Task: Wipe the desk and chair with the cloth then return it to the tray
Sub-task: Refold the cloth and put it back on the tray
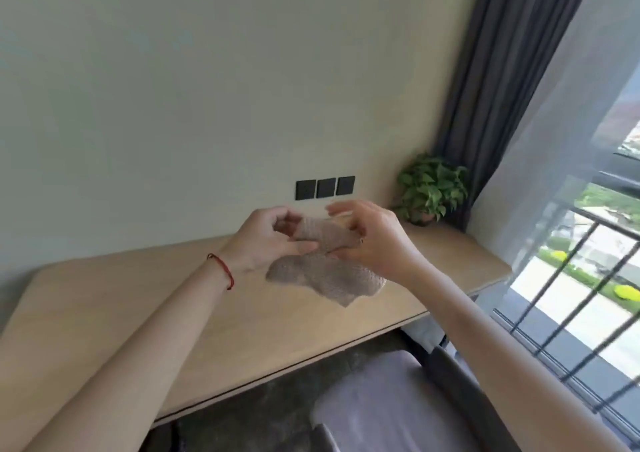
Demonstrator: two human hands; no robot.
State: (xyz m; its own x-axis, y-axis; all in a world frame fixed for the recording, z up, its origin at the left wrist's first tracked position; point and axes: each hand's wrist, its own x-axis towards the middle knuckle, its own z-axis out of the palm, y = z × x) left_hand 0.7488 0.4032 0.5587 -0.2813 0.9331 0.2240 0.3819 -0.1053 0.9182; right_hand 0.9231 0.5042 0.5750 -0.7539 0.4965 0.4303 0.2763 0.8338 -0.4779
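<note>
Both hands work the cloth [322, 261] in the air above the table [138, 313]: the left hand [266, 240] pinches one end between thumb and fingers, and the right hand [367, 240] grips the other end with its upper fingers lifted loose. Going down in size, the table spans the view, the chair [398, 406] sits at its near edge, a potted plant [431, 188] stands at its far right corner, and the cloth hangs just over its middle, seemingly not touching. No tray is visible. This looks like folding or bunching before wiping; next, the cloth must come down flat onto the table.
</note>
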